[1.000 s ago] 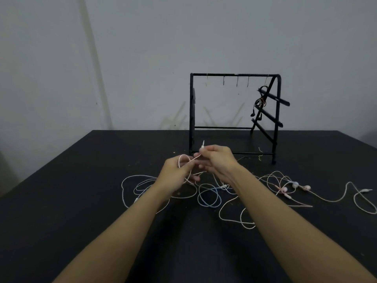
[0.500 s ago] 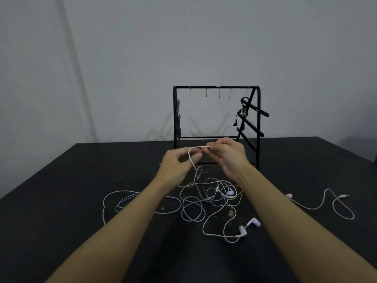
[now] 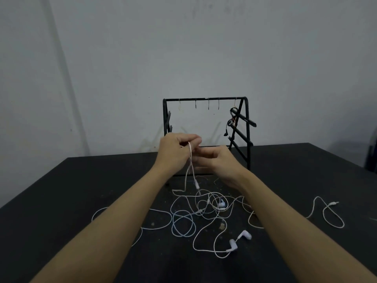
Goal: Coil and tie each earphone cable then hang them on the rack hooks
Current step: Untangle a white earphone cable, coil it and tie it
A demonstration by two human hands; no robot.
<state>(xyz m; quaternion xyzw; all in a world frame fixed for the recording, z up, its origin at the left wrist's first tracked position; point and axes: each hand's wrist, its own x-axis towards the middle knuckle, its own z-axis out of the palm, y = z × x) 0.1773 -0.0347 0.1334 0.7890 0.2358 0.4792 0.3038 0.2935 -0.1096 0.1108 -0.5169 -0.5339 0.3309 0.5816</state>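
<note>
A white cable (image 3: pixel 190 160) is pinched high by the left hand (image 3: pixel 175 152), so slack hangs down to the tangle (image 3: pixel 200 209) on the table (image 3: pixel 61 201) below both hands, likely freeing it for coiling. The right hand (image 3: pixel 220 162) is blurred just beside it, fingers loose; any hold cannot be told. Behind the hands, the rack (image 3: pixel 206 99) carries one black earphone (image 3: pixel 232 121).

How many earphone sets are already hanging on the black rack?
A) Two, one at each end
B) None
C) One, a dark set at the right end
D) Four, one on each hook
C: only one dark coiled earphone set hangs from the hook at the right end of the rack; the other hooks along the top bar are bare.
</note>
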